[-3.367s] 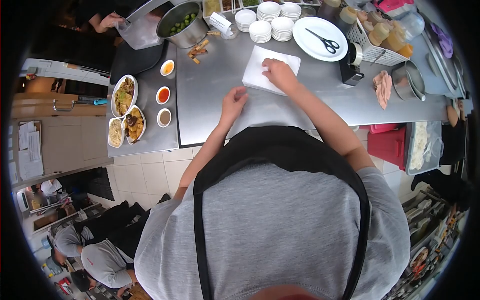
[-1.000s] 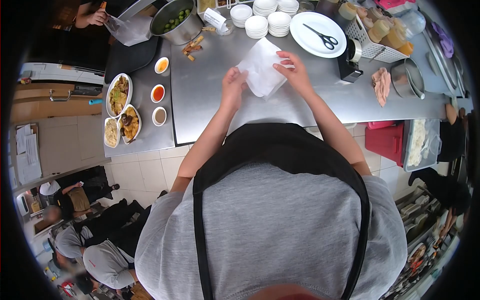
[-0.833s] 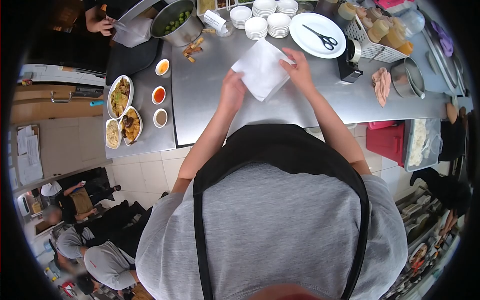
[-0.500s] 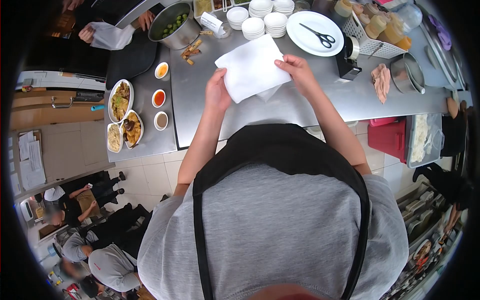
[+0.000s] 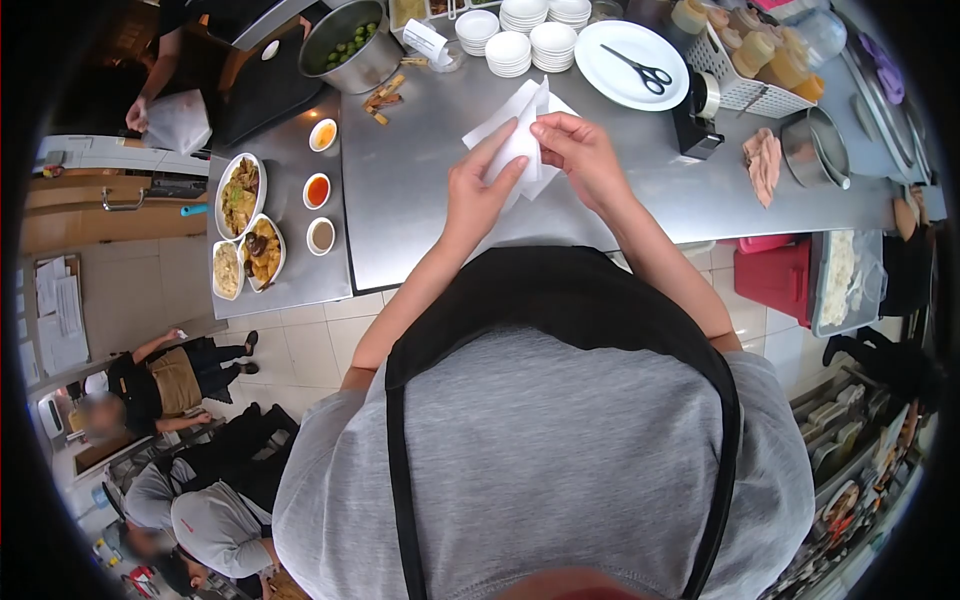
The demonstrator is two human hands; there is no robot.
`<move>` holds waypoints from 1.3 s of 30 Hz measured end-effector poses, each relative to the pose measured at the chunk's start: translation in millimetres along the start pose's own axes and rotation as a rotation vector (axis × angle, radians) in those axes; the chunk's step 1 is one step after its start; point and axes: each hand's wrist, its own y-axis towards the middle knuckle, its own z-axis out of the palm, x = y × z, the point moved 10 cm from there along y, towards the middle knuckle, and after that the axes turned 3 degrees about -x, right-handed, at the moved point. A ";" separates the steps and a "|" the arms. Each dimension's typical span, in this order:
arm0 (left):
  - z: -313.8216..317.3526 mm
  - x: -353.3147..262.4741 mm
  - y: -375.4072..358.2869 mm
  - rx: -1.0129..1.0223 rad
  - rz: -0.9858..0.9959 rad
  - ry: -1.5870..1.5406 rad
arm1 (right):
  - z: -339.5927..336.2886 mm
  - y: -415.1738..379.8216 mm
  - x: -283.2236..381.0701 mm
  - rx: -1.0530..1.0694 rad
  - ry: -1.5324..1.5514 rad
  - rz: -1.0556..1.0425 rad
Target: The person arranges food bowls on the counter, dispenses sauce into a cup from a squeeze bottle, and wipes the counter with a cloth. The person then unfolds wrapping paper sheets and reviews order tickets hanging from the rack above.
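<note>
A white paper napkin (image 5: 527,150) is bunched upright between my two hands over the steel counter. My left hand (image 5: 482,182) is closed on its left side, thumb pressed against the paper. With thumb and fingers pinched together, my right hand (image 5: 582,155) grips its right edge. More white paper (image 5: 488,124) spreads out flat beneath and behind the folded part. Behind my hands are stacks of small white dishes (image 5: 508,52) and a white oval plate (image 5: 620,62) with black-handled scissors (image 5: 645,72) on it.
At left stand sauce cups (image 5: 317,191) and filled food dishes (image 5: 241,197). A metal pot (image 5: 365,72) of green limes sits behind them. To the right are a bottle basket (image 5: 740,85), a black dispenser (image 5: 698,125) and a pink cloth (image 5: 762,168). Another person's hand (image 5: 137,114) holds a plastic bag.
The napkin was spread flat between my hands and is now folded together; my hands have come closer. The other person's hand and plastic bag at upper left moved down and left.
</note>
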 end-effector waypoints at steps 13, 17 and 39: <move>-58.7 55.6 -12.9 -0.208 -0.369 -0.373 | -26.5 28.7 -107.7 0.240 -1.051 -0.366; -55.5 45.4 -10.6 -0.226 -0.329 -0.365 | -4.5 16.7 -19.8 -0.035 -0.856 -0.407; -20.3 15.1 -13.6 -0.132 -0.113 -0.067 | 13.8 -18.9 -5.5 0.000 -0.383 -0.221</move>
